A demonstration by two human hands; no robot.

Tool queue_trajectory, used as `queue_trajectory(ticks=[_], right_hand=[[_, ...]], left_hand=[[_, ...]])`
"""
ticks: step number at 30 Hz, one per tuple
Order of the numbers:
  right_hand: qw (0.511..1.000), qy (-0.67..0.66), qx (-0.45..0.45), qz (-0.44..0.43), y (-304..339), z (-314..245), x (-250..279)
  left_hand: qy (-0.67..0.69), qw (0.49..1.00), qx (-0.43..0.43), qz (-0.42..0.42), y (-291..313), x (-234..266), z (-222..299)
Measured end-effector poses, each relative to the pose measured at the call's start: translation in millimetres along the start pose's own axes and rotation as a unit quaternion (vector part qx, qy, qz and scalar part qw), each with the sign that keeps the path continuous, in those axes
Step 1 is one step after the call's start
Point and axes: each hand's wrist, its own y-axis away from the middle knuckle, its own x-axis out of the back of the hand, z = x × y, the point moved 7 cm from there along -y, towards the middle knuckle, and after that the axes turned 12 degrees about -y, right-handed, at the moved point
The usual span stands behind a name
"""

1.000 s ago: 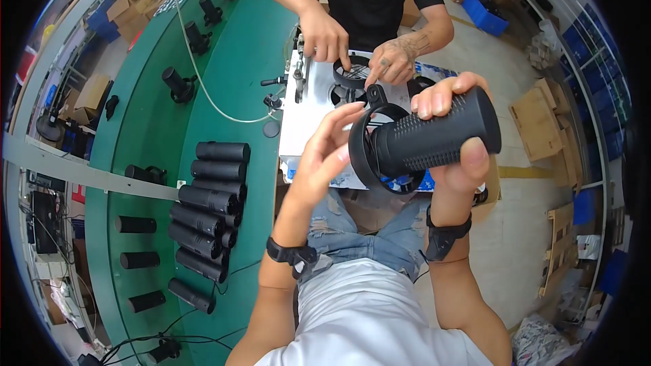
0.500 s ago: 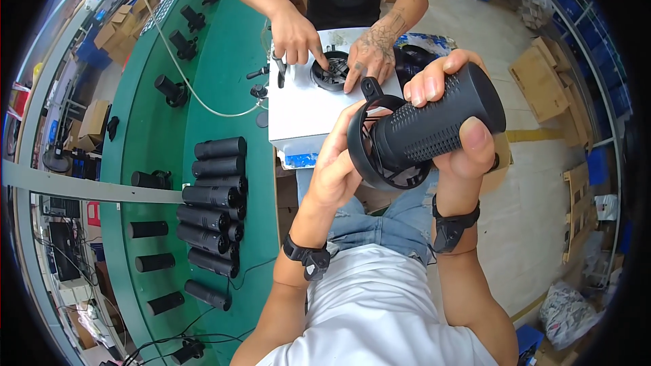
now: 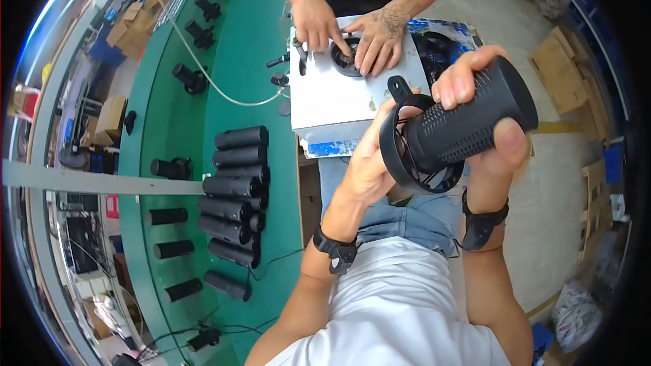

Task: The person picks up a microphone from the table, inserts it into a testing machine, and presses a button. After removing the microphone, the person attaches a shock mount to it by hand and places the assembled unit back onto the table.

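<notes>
Black cylinder (image 3: 475, 115), one: held in the air by both hands, its closed end tilted up and to the right. Black ring (image 3: 389, 152), one, spoked inside and fitted with a lug: placed around the narrow end of the cylinder; whether the two are locked together cannot be told.

Step, as judged: the joint between ring and cylinder is being fitted or checked; which of these cannot be settled. For the next move, a firm hold at both ends and a ring kept square to the cylinder seem to be called for, before any twist or push is applied.

Right hand (image 3: 502, 157): clasped on the cylinder near its closed end, fingers laid over the top, thumb pressed along the near side; forearm raised from below the cylinder, black strap (image 3: 483, 222) worn at the wrist. Left hand (image 3: 368, 163): placed against the ring, left of the cylinder, wrist bent upward; its fingers are mostly hidden behind the ring, so how tightly they are closed cannot be told.

Surroundings: left of the cylinder, a pile of similar tubes (image 3: 227, 209) is laid on a green counter (image 3: 288, 230). Beyond the cylinder, another ring (image 3: 339, 66) is touched by a co-worker's hands (image 3: 382, 39) on a white block (image 3: 325, 102).
</notes>
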Motion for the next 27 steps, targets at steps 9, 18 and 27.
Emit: queue_trajectory(ticks=[9,18,27], right_hand=[[0.999,0.028,0.016,-0.008,2,-2,7],[1.000,-0.013,-0.010,-0.009,6,11,19],[1.000,0.006,0.000,0.001,2,9,16]], left_hand=[[-0.112,0.990,0.032,-0.077,-4,-13,-3],[-0.089,0.994,0.057,-0.006,1,-4,-13],[-0.049,0.998,0.039,-0.006,0,2,-23]])
